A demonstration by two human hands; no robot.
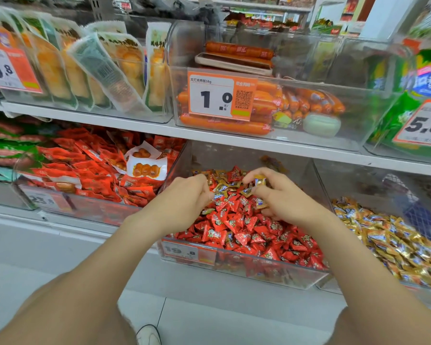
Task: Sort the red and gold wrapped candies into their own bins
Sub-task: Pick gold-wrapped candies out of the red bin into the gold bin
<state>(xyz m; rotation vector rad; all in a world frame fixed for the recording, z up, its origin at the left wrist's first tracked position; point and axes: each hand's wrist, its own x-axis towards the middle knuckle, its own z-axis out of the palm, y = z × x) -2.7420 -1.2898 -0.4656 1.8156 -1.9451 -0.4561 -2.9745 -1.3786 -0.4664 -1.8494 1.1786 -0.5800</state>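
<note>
Reaching into a clear bin (259,272) tagged "19.8" (182,251), a person picks stray gold candies (222,186) out of a heap of red candies (246,232); the strays lie mostly toward the back. The right grip (279,195) pinches one gold candy (259,181) between thumb and fingertips, just above the pile, likely bound for the gold-filled bin (353,180) alongside. The left grip (184,197) curls into the heap; whether it holds anything cannot be told. Above, a sausage tag (220,95) reads "双汇鸡肉肠58g" and "1.0".
</note>
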